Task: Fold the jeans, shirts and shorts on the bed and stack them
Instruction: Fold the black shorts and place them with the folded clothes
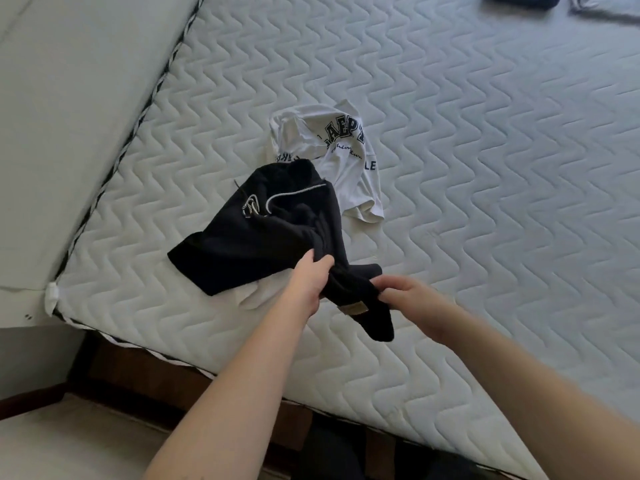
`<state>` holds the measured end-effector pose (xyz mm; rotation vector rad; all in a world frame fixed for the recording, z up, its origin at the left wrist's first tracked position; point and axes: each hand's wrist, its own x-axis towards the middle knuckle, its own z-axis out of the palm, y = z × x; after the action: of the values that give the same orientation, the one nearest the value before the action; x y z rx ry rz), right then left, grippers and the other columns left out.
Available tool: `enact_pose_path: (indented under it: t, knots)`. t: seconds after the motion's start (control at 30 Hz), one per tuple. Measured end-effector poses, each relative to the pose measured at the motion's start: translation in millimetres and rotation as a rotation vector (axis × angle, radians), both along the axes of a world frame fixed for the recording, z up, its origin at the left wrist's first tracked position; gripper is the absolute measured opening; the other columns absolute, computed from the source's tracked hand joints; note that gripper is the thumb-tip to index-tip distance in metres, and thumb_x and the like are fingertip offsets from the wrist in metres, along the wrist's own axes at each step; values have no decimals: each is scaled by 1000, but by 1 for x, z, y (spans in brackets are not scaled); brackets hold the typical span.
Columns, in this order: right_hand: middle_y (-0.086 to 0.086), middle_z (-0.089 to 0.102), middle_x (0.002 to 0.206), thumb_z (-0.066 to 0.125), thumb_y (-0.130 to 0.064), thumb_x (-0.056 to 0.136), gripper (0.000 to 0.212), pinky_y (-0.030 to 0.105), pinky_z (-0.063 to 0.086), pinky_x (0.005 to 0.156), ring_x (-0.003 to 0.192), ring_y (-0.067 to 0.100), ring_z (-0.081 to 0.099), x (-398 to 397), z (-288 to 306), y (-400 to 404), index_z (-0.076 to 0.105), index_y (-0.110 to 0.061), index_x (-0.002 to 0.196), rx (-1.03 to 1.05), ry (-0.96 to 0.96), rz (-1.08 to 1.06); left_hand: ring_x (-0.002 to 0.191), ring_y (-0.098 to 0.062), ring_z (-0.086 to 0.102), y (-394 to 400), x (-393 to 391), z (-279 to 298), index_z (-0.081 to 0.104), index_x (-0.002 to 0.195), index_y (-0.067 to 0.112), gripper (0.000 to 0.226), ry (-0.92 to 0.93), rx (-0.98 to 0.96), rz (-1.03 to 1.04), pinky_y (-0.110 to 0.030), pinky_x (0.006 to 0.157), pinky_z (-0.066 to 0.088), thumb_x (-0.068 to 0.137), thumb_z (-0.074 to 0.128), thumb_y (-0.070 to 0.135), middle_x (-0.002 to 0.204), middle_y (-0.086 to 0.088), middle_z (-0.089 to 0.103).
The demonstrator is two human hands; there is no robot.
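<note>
A: While the crumpled black fabric shorts (263,233) lie on the white quilted mattress (485,168), who holds them?
B: Left hand (310,280) and right hand (412,299) pinch one end, likely to spread it out.

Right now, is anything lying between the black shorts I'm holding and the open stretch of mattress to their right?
Nothing visible does. Both the left hand and right hand grip the black shorts, and the mattress to their right is bare quilting. The white shirt lies beyond the shorts, partly tucked under their far edge, not on that side.
</note>
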<state>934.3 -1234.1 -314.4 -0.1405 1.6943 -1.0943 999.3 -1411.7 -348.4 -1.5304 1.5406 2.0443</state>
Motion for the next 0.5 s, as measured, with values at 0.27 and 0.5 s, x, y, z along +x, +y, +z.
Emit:
enact_pose_path:
  t: [0.27,0.5]
  knots:
    - [9,74,102,60,-61,87,60,36,56,76,94,25,71,-34,-5,-32,70,-9,114,-28,-421,-433,85,-2,68,70,50,66,67,106,49,44,189,-185,-347,-23,78,56,77,50,21,90,19,73]
    - [12,73,80,51,-23,101,24,35,55,69,77,24,68,-42,-24,4,66,-5,94,203,-414,-449,119,9,49,122,79,53,56,137,21,54,142,-382,-774,6,90,27,83,57,21,136,11,58]
